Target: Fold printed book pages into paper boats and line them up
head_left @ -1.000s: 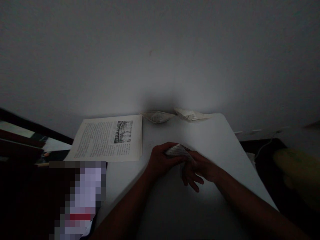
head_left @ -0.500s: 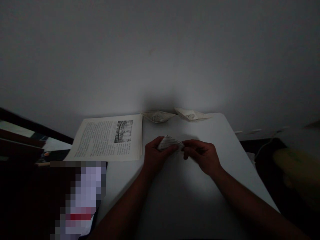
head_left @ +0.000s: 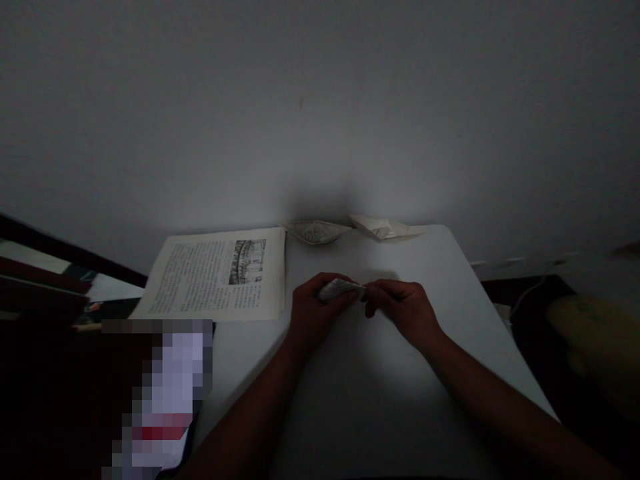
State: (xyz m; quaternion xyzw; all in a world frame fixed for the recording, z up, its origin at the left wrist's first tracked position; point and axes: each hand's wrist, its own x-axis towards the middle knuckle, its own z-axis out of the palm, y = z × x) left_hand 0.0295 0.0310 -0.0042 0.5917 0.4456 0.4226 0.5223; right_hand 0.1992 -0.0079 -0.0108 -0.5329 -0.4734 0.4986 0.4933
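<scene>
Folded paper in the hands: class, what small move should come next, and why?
Probably pull the folded paper open by its ends. The left hand and right hand each pinch one end, and two paper boats by the wall suggest that shape.

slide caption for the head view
Left hand and right hand pinch folded paper at white table near open book.

White table point(head_left: 380, 413), perhaps grey wall point(head_left: 320, 100)

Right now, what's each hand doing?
Left hand: closed on the folded paper.
Right hand: pinching the same paper's right end.
</scene>
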